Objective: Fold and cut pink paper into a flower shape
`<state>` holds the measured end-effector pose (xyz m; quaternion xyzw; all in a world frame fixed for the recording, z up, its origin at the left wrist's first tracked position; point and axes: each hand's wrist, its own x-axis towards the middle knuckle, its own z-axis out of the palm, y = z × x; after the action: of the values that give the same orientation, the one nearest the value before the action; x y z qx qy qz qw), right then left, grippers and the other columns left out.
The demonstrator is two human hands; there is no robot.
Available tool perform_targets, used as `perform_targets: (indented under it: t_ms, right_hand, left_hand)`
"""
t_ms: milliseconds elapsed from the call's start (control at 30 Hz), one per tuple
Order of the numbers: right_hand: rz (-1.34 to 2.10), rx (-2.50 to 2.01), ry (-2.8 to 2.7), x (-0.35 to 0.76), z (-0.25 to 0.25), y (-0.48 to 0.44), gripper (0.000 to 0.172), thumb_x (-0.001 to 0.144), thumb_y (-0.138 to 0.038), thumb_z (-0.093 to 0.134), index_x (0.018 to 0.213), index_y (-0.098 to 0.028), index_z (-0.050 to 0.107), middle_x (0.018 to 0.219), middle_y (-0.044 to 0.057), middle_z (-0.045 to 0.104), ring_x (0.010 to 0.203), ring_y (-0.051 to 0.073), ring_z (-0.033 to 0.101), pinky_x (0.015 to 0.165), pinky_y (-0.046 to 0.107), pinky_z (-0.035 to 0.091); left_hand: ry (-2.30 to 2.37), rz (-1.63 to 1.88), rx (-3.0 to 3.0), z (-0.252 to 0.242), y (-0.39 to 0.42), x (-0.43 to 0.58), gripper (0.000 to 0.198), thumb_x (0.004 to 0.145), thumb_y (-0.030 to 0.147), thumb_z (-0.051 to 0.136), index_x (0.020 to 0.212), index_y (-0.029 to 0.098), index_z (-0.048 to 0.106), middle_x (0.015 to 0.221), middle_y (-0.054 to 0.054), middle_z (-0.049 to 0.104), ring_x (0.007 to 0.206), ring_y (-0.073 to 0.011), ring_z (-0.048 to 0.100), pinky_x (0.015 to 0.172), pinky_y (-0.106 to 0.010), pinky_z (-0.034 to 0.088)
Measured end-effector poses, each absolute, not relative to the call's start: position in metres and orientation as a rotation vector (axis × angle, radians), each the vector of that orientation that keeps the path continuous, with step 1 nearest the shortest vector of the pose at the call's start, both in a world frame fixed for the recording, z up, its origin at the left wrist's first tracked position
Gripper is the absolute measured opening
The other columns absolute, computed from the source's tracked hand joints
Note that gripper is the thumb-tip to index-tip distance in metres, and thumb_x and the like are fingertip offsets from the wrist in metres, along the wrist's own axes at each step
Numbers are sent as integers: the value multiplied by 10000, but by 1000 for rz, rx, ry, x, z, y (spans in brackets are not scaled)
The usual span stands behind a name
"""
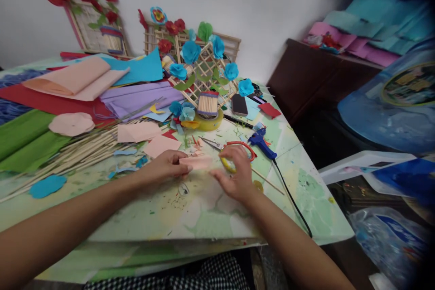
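Note:
Between thumb and fingers, my left hand (171, 164) pinches a small strip of pale pink paper (199, 162) over the front of the table. Just right of its far end is my right hand (236, 170), thumb and fingers apart with nothing between them. Behind the right hand lie scissors (217, 145) with red and yellow handles, partly hidden by its fingers. More pale pink paper pieces (162, 146) rest beyond the left hand. A blue glue gun (262, 142) lies to the right, its black cord trailing toward the table's front edge.
A stick lattice (204, 70) with blue paper flowers stands on a yellow tape roll (212, 122). Thin sticks (91, 147), blue paper cutouts (47, 186) and folded coloured sheets (136, 97) cover the left side. A phone (239, 105) lies behind the glue gun.

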<state>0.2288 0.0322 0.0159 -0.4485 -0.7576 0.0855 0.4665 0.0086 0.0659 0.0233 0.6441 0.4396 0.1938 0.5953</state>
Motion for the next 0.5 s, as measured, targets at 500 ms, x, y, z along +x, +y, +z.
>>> perform_targets:
  t_ms: [500]
  right_hand:
    - [-224,-844,-2291,224,-2,32,172,889,-217,529,810,-256,677,807,9,633,829,155,474,748,318,316]
  left_hand:
    - [783,242,1837,23,88,-5,358,793,451,561,605,147,546,527,16,509,468,-90,394,468,-222,256]
